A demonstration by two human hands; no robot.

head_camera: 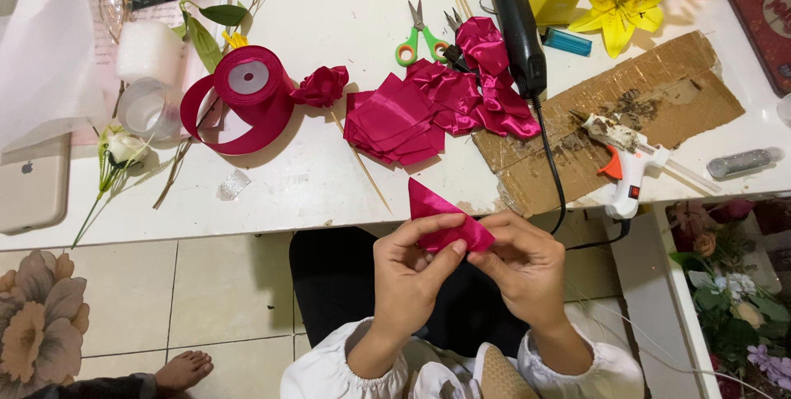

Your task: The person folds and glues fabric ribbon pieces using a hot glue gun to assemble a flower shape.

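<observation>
Left hand (pixel 409 271) and right hand (pixel 521 265) both pinch one folded magenta ribbon piece (pixel 441 219), held in the air just off the near edge of the white table (pixel 288 176), over the lap. Left thumb lies across its lower edge; right fingertips grip its right corner. On table: stack of cut ribbon squares (pixel 394 123), ribbon spool (pixel 243 96), finished ribbon rose (pixel 321 86), green scissors (pixel 418 36), glue gun (pixel 626 164) on cardboard (pixel 684 86).
</observation>
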